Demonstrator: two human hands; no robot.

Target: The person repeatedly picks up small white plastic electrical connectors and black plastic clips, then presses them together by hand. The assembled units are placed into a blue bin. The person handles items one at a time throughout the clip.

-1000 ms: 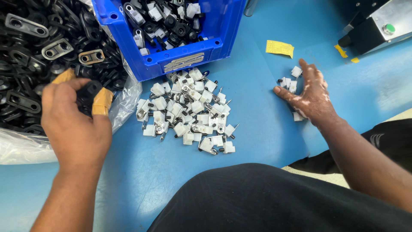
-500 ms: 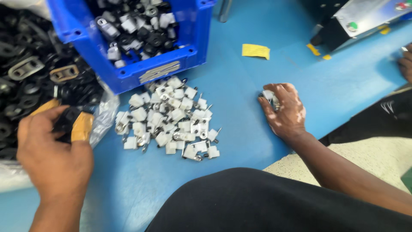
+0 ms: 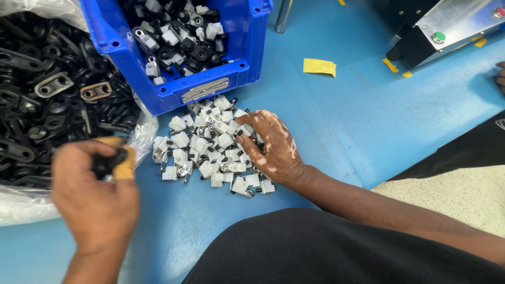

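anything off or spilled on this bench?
Nothing damaged. White clips lie in a loose heap on the blue table beside the bin, under the right hand. A stray yellow tag lies alone.

The left hand (image 3: 94, 197) is motion-blurred, hiding most of the black part (image 3: 108, 162) in its grip

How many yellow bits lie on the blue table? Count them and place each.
4 at least: a yellow paper slip right of the blue bin, and three yellow tape scraps by the metal box. More may be hidden.
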